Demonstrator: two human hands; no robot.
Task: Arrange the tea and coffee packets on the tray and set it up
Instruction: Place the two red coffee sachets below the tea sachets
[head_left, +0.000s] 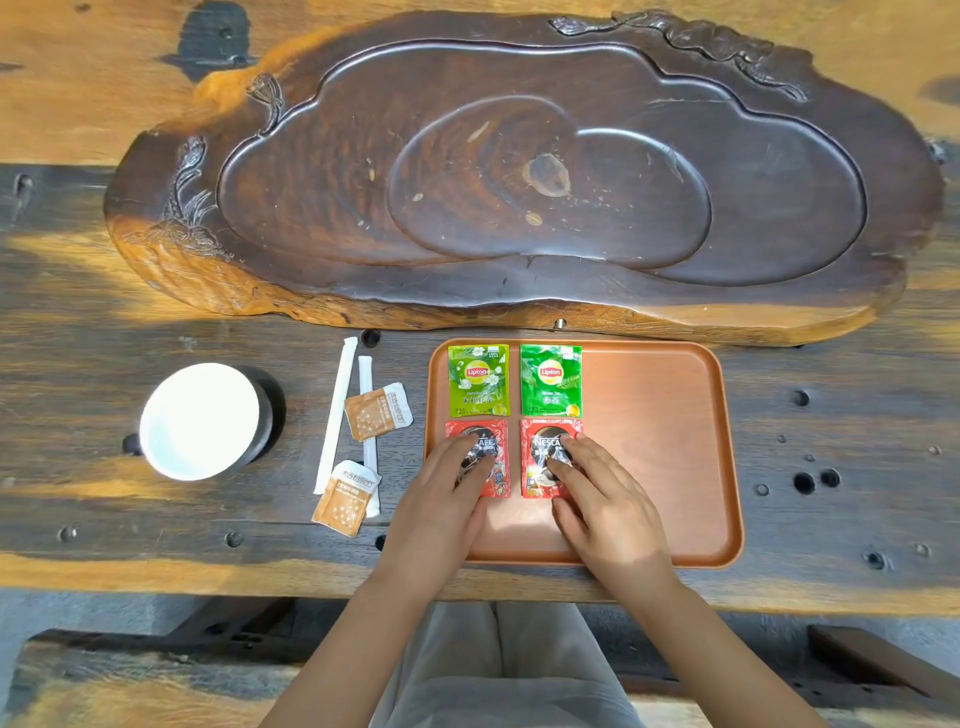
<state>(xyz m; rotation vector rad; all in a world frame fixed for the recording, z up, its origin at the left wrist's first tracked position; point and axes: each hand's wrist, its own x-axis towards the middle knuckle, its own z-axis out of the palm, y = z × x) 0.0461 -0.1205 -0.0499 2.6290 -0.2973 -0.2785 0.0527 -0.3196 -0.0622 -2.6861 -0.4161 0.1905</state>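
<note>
On the tray (675, 415), both hands lie flat, left hand (447, 499) and right hand (602, 499) pressing coffee packets (540, 467); sugar packets (376, 410) lie left, nearer the left hand.

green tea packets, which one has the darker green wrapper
The right Lipton packet, above the right hand; the left packet is paler, yellow-green with white flowers.

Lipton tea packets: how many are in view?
2, side by side at the far left of the orange tray: jasmine packet left, green tea packet right. None appear hidden.
</note>
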